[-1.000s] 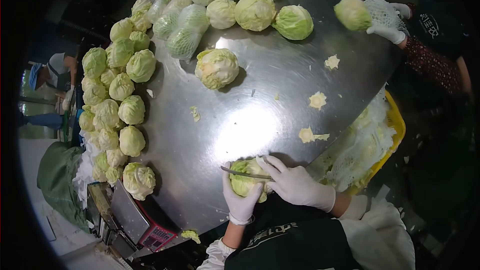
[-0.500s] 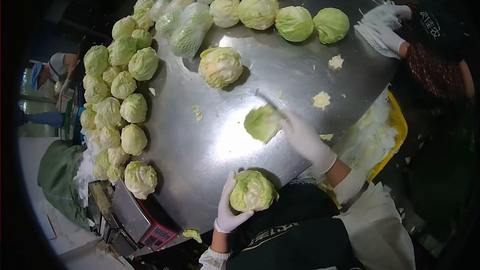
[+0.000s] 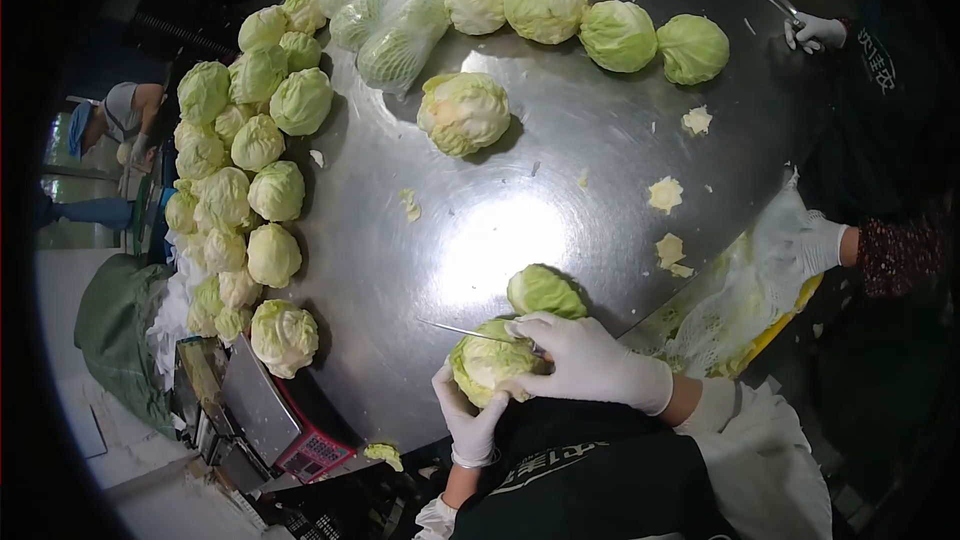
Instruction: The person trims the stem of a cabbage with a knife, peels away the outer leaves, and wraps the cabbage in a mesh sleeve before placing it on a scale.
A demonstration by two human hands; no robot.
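Observation:
A pale green cabbage sits at the table's near edge, with my gloved left hand wrapped round its near left side. In my gloved right hand is a knife, its thin blade lying across the top of the cabbage and pointing left. The right fingers also touch the cabbage's right side; the knife handle is mostly hidden in them. Just beyond that hand a loose green cabbage leaf rests on the metal table.
Trimmed cabbages line the left side, netted ones the far side. One cabbage stands mid-table. Cut scraps lie at right. A scale is at lower left. A co-worker's gloved hand holds a metal tool.
My right hand let go of the leaf, now on the table, and came to the cabbage with the knife. The co-worker's hands moved apart, one to netting by the yellow basket. The view shifted slightly.

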